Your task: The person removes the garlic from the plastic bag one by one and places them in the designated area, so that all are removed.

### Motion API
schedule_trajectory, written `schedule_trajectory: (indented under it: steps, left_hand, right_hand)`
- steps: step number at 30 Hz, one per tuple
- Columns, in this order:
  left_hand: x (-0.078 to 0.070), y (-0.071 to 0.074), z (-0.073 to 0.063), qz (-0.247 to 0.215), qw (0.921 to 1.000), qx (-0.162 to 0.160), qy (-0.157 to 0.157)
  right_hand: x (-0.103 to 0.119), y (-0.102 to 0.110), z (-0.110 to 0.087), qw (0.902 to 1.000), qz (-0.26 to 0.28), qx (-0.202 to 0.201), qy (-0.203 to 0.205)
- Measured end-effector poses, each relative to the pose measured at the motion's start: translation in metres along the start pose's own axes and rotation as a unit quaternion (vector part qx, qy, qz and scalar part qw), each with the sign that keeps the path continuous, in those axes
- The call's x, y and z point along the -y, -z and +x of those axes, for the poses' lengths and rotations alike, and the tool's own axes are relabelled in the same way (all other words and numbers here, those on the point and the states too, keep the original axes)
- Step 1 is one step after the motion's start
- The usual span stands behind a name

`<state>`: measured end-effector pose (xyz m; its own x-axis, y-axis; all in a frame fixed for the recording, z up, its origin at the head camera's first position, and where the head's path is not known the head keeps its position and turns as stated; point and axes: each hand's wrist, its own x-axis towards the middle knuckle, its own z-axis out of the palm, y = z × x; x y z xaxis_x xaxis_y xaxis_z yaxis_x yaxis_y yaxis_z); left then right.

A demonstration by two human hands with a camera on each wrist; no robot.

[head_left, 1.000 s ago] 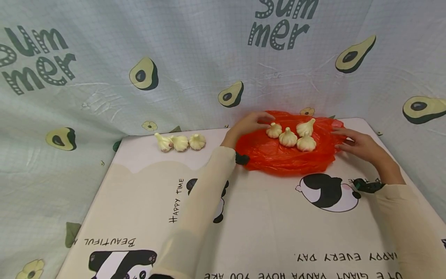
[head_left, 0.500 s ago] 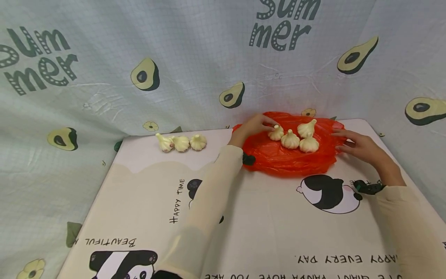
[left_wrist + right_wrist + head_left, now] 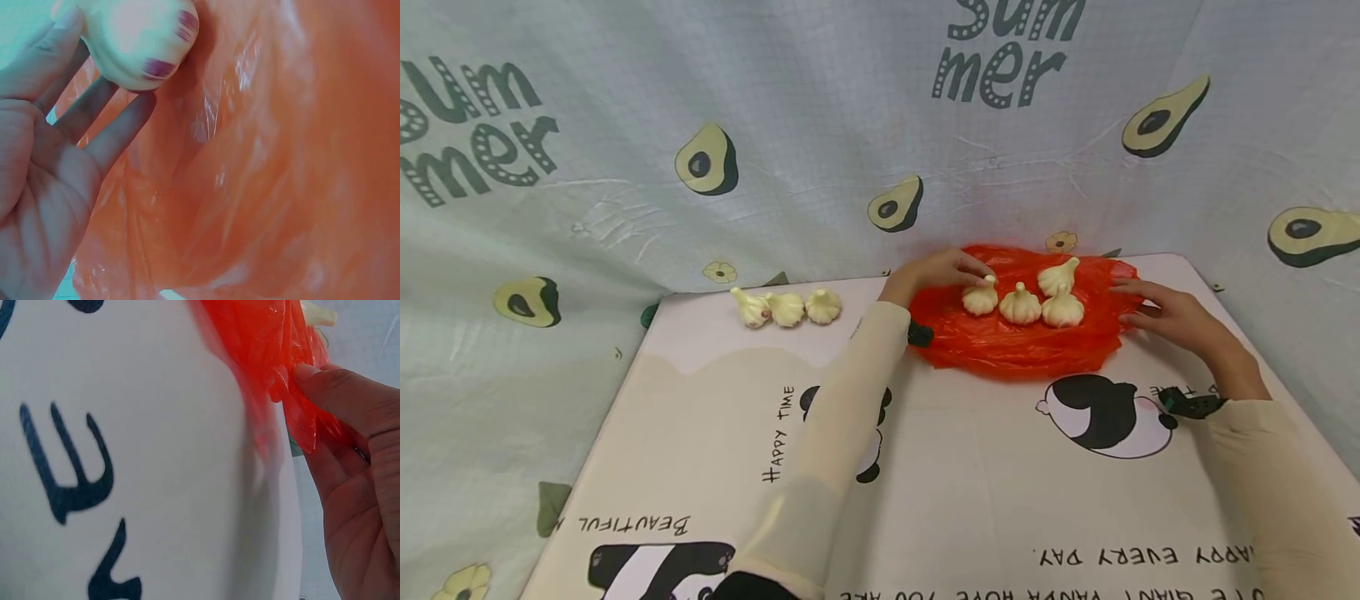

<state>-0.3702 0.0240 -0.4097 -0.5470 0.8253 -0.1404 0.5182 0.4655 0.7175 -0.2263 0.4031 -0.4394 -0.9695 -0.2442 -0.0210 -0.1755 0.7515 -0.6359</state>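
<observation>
My left hand (image 3: pixel 931 275) reaches over the left part of a crumpled red plastic bag (image 3: pixel 1000 350). Its thumb and fingers pinch a garlic bulb (image 3: pixel 980 300) by the stem; the left wrist view shows purple marks on this garlic bulb (image 3: pixel 140 44). On the bag beside it sit three more garlic bulbs, one in the middle (image 3: pixel 1020 305), a front one (image 3: pixel 1063 311) and a back one (image 3: pixel 1058 275). At the bag's right edge, my right hand (image 3: pixel 1176 318) pinches the thin red film between thumb and fingers, as the right wrist view shows.
Three garlic bulbs (image 3: pixel 786 309) stand in a row at the back left of the table. A pale cloth (image 3: pixel 962 475) with panda prints and lettering covers the tabletop. Behind and beside it hangs a curtain (image 3: pixel 805 125) with avocado prints.
Over the last half second my left hand has shifted left and slightly nearer, bringing the pinched garlic bulb along. My right hand has stayed at the bag's edge.
</observation>
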Motion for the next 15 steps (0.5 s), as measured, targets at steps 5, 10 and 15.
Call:
schedule_trajectory:
  steps: [5,10,15]
  left_hand:
    - [0.001,0.001,-0.001,-0.007,0.9998,0.018,-0.006]
    - [0.001,-0.005,-0.001,-0.037,0.9993,0.01,-0.001]
    - [0.002,-0.01,-0.002,-0.059,0.9982,-0.007,-0.004]
  right_hand:
    - [0.0,0.0,0.001,1.0,-0.004,0.004,-0.002]
    - [0.002,-0.001,0.0,1.0,-0.006,0.001,0.001]
    - [0.003,-0.001,-0.001,1.0,-0.005,0.0,0.003]
